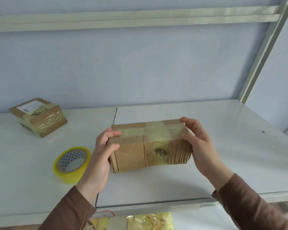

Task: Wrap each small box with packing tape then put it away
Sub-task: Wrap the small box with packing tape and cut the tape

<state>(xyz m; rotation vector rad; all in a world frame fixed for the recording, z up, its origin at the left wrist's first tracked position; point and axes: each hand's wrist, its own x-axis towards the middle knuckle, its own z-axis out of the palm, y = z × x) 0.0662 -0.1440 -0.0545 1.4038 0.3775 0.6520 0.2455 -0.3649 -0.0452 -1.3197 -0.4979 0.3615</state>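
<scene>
Hands clamped the taped cardboard box (pixel 150 146) by its ends above the white surface (pixel 223 146): left hand (pixel 101 156) curled round one end, right hand (pixel 199 143) the other. Tape roll (pixel 71 164) just beside left wrist.

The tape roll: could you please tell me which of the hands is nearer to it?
Left. The left hand grips the box just right of the tape roll; the right hand holds the box's far end.

Soft, even daylight fills the view, bright but flat. A faint shadow lies on the white shelf (pixel 206 146) toward 6 o'clock under the held box (pixel 150 146). Straight rails bow at 12 and 2 o'clock; detail is slightly smeared throughout.
</scene>
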